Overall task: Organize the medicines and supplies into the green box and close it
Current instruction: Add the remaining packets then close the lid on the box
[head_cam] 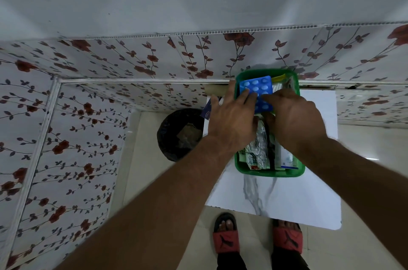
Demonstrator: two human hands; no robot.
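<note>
A green box (270, 173) stands open on a white marble-look table (293, 199). Inside its near half lie silver foil strips (258, 150) and a white carton (287, 159). A blue blister pack (258, 87) of pills sits tilted over the far half of the box. My left hand (231, 119) has its fingertips on the pack's left edge. My right hand (293, 115) pinches the pack's near right side. White packets (280, 86) show under the pack at the far right. The box's lid is not visible.
A black bin (178, 135) stands on the floor left of the table. A dark blue packet (208, 108) lies at the table's left edge. Floral-papered walls rise behind and to the left. My feet in red sandals (256, 239) stand at the table's near edge.
</note>
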